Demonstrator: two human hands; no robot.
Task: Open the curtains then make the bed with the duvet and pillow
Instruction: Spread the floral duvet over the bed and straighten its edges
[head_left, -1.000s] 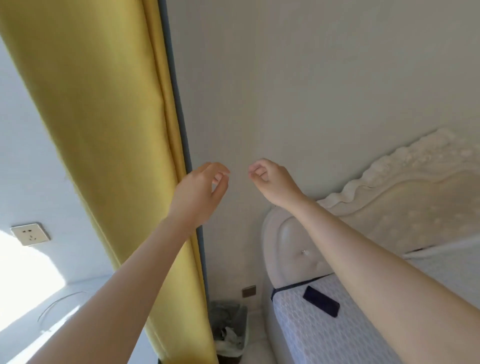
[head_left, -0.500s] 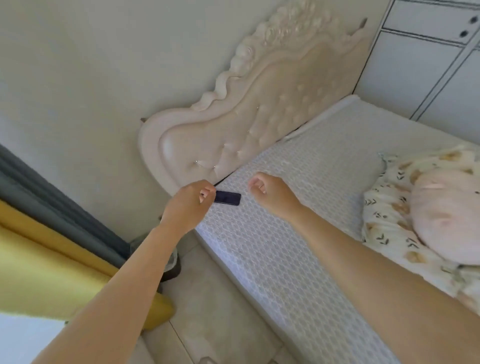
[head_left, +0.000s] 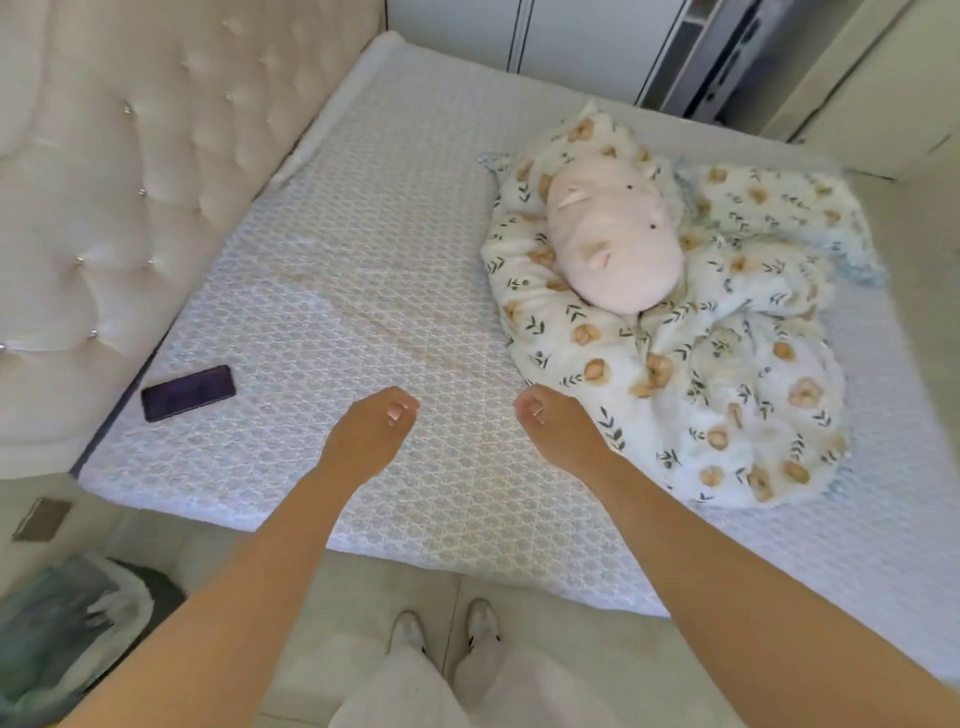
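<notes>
Count: two hands, one duvet, one plush toy, one phone, one bed, one bin, two shoes.
Left hand (head_left: 371, 431): reached out over the mattress with fingers curled loosely toward the palm; it gripped nothing.
Right hand (head_left: 556, 426): reached out level with the left, fingers curled in the same loose way, also gripping nothing.
Duvet (head_left: 691, 358): white with a flower print, lay crumpled in a heap on the far right half of the bed, its near-left edge just beside the right hand and well apart from the left.
Plush toy (head_left: 615, 234): pale pink, rested on top of the heap, beyond the right hand.
Pillow: none could be told apart from the heap.
Phone (head_left: 188, 392): dark, lay flat on the mattress near the headboard (head_left: 114, 171), to the left of the left hand.
Bed (head_left: 363, 249): patterned mattress bare across its left half.
Bin (head_left: 67, 639): stood on the floor at lower left.
Shoes (head_left: 447, 631): pale pair, on the floor at the bed's edge.
</notes>
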